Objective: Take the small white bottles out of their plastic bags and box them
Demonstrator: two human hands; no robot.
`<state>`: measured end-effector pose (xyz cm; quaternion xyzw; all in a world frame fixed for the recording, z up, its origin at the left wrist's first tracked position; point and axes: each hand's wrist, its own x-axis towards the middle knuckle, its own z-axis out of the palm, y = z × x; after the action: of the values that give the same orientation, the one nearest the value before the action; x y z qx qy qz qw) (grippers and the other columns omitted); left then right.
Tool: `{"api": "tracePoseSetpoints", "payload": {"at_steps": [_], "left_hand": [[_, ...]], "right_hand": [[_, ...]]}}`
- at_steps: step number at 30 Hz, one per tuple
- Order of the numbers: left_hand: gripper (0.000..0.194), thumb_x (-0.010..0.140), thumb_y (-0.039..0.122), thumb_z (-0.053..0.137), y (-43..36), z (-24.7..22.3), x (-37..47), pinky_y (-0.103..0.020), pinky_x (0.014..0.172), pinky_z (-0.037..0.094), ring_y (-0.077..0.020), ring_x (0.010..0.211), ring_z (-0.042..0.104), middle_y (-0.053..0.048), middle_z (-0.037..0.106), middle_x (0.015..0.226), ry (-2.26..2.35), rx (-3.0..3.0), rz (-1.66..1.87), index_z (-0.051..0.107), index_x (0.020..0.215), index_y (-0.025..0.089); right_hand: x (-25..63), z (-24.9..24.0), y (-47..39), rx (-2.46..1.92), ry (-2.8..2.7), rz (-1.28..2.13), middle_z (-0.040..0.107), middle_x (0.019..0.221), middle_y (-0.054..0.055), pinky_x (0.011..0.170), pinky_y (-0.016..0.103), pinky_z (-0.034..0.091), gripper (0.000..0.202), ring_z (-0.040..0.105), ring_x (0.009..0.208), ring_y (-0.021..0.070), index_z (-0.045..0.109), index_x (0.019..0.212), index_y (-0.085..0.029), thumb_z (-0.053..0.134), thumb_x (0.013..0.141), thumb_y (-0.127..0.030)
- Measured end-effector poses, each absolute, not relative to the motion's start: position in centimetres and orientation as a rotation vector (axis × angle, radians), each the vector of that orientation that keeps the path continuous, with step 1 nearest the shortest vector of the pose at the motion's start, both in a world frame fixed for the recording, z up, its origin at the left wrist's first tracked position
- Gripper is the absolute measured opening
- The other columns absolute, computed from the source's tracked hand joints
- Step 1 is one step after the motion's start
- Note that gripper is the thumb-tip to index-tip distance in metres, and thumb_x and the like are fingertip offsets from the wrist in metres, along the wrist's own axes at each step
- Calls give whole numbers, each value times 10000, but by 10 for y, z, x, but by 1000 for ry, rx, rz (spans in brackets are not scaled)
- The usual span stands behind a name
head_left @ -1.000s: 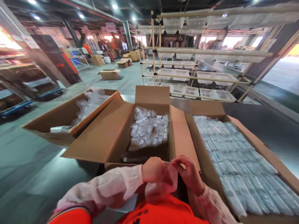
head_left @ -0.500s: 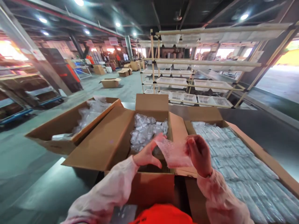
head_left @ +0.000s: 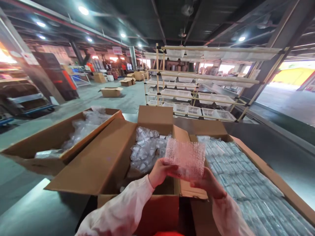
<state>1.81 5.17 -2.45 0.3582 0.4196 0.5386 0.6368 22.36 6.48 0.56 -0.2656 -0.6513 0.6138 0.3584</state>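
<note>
A pinkish, see-through bubble-wrap pouch (head_left: 185, 157) is held up above the gap between two boxes. My left hand (head_left: 161, 172) grips its lower left corner, thumb on the near side. At the lower right, my right hand (head_left: 209, 183) holds the pouch, its fingers partly behind it. Below and to the left, the middle cardboard box (head_left: 157, 209) contains a heap of clear plastic-wrapped items (head_left: 145, 150). On the right, another box (head_left: 269, 170) is filled with rows of flat clear-wrapped packs (head_left: 236, 164).
A long open carton (head_left: 91, 141) with clear plastic packaging stands at the left. Its neighbour's wide flap (head_left: 98, 157) spreads toward it. Beyond the dark table (head_left: 278, 141) rises a rack (head_left: 209, 77) with white trays. Another open carton (head_left: 110, 92) sits on the floor.
My left hand has closed on the pouch, which now faces me spread flat. My right hand has lowered to its bottom edge. The camera view has tilted up and shifted right.
</note>
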Motion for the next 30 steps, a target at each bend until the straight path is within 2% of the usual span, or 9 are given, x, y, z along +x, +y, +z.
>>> {"api": "tracePoseSetpoints", "payload": {"at_steps": [3,7,11,16,19,23,26,28,30], "left_hand": [[371,433,247,881,48,-21,9,-255,591,487,-131,567,594,-16,672,633,949,870,1305,652,690,110],[475,482,347,874,41,-11,-6,-225,597,441,-120,631,542,-10,644,714,882,1245,1124,666,846,124],[288,616,392,811,39,-12,-11,-250,656,411,-150,727,497,-27,561,676,946,1894,1160,668,607,142],[304,770,347,711,46,-32,-9,-233,578,400,-119,637,492,-12,486,609,928,1924,1482,675,531,162],[299,763,356,719,47,-36,-11,-234,581,434,-119,645,534,-16,504,644,968,1813,1500,674,549,152],[284,775,419,695,42,-27,-17,-320,740,514,-189,809,632,-93,658,823,924,1861,1332,690,677,153],[235,760,405,715,38,-24,-21,-382,888,498,-241,992,632,-109,707,897,796,2111,1125,678,736,173],[153,788,321,696,38,-27,-23,-380,916,489,-238,1060,610,-112,709,945,774,2256,1132,663,743,178],[133,833,246,630,39,-33,-22,-341,854,510,-210,995,630,-113,700,938,857,2249,1245,638,725,169]], "right_hand": [[210,0,54,-851,-1721,1348,730,855,66,777,385,555,302,668,813,257,728,855,-161,726,709,-425],[202,-4,54,-1005,-1582,1322,594,500,18,475,273,494,315,566,479,162,593,542,-154,696,682,-416],[197,-12,58,-1014,-1387,1550,604,543,3,478,266,513,287,567,485,139,651,693,-140,697,672,-422],[196,-23,58,-787,-1791,1422,691,1018,95,731,309,548,522,660,816,194,674,1103,-181,800,612,-305],[196,-31,59,-764,-1929,1324,702,1005,102,810,337,525,337,658,890,219,722,1025,-180,731,700,-270],[197,-46,66,-975,-1508,1520,719,790,67,633,314,545,313,652,690,191,722,922,-143,742,651,-299],[199,-56,73,-1027,-1233,1722,668,642,30,429,224,460,340,569,498,131,695,921,-124,723,639,-312],[202,-57,76,-996,-1131,1865,658,645,30,382,203,417,362,548,460,120,679,968,-128,684,666,-328],[205,-53,79,-894,-1154,1943,698,810,72,471,250,493,406,635,601,165,661,1059,-155,636,718,-373]]}}
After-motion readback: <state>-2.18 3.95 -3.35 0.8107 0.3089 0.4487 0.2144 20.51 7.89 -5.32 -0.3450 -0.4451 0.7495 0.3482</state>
